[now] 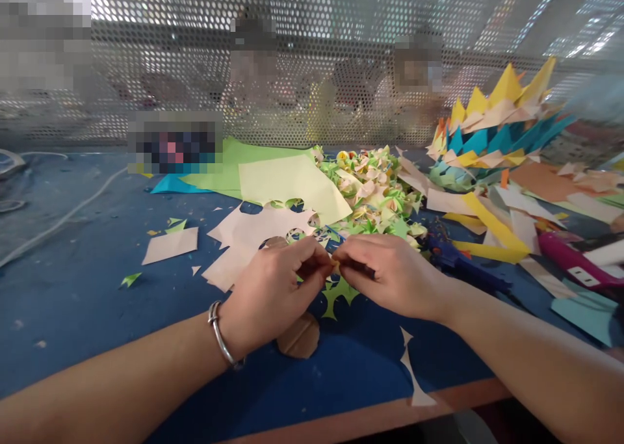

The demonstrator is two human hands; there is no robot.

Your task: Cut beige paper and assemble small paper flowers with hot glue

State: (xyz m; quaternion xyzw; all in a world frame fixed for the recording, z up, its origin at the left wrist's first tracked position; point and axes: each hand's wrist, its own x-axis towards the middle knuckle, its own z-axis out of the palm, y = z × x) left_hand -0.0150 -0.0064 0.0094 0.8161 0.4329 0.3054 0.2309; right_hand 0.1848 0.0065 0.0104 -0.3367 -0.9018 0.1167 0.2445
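From the head view, I see the person's two hands meeting over the blue surface (88, 327), the left hand (285, 291) and right hand (392, 272) both pinching a tiny yellowish piece (336, 268) between their fingertips; its exact shape is too small for me to make out. A silver bangle (220, 333) circles the left wrist. Just below the fingers lies a green cut-out scrap (333, 300), and a brown cardboard disc (299, 337) sits partly under the left hand. Beyond the hands, a pale pink sheet (253, 224) with round holes lies near a cream sheet (287, 181), beside a heap of curled paper pieces (370, 190). A dark blue glue gun (463, 265) rests behind the right forearm; farther back on the right stands a spiky layered paper piece (502, 132).
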